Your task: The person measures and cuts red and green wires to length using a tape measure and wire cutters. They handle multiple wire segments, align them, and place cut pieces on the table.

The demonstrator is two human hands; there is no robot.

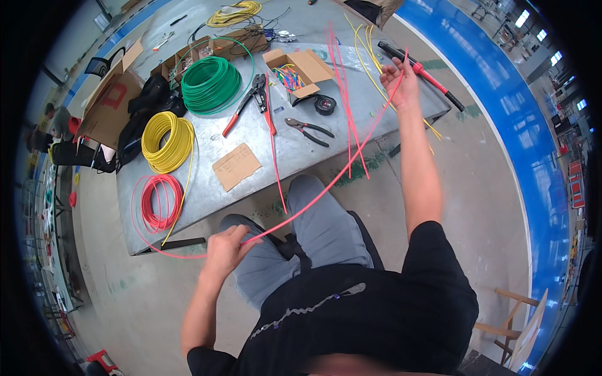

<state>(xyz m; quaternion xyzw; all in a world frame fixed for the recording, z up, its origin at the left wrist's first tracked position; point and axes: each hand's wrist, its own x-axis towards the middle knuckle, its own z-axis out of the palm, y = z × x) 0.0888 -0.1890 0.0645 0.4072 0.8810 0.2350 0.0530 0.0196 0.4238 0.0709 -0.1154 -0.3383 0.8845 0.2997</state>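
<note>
— Where is the wire at the moment?

— Strung across in front of me. The red wire point(320, 197) leaves the red coil point(160, 222) near the left end of the surface point(210, 144), dips past the near edge, passes through my left hand point(224, 252) above my thigh and slants up to my right hand point(399, 81).

— And your fingers?

— The left ones are closed round the wire. The right ones are loosely curled beside its upper end; I can't tell whether they're pinching it.

— What could spoil things?

— A hard tug, mostly. My red coil lies loose near the edge, so a pull might drag it off. The tail of the yellow coil point(164, 164) hangs down right beside it, and the two could tangle.

— Anything on the other side?

— My wire crosses the loose red lengths point(345, 94) that overhang the edge; sweeping it sideways might carry them to the floor. The long red-and-black tool point(433, 80) is just beside my right hand too, so a careless swing could knock it.
</note>
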